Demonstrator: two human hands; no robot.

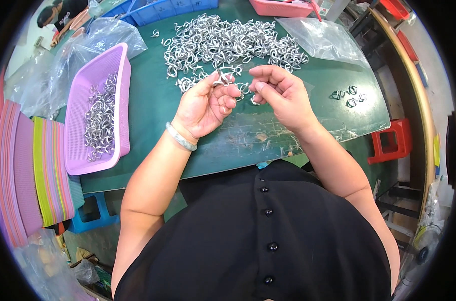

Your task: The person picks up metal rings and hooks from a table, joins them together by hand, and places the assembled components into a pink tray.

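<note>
My left hand [206, 106], with a pale bangle [181, 137] at the wrist, pinches a small silver metal ring-shaped piece [223, 79] between thumb and fingers. Facing it, a short gap to the right, my right hand [284, 98] has its fingers curled in toward the thumb. Whether anything small sits in that pinch cannot be made out. Just beyond both hands spreads a heap of similar silver ring-shaped pieces [223, 44] on the green table [228, 150]. A few loose pieces [244, 89] lie under and between my hands.
A pink-purple basket [122, 115] with more pieces stands at left, beside stacked coloured baskets [49, 170]. Several dark-looking pieces [349, 95] lie at right. Plastic bags [323, 40], a blue divided bin [162, 10] and a pink basket [283, 7] are behind. Another person [62, 17] works far left.
</note>
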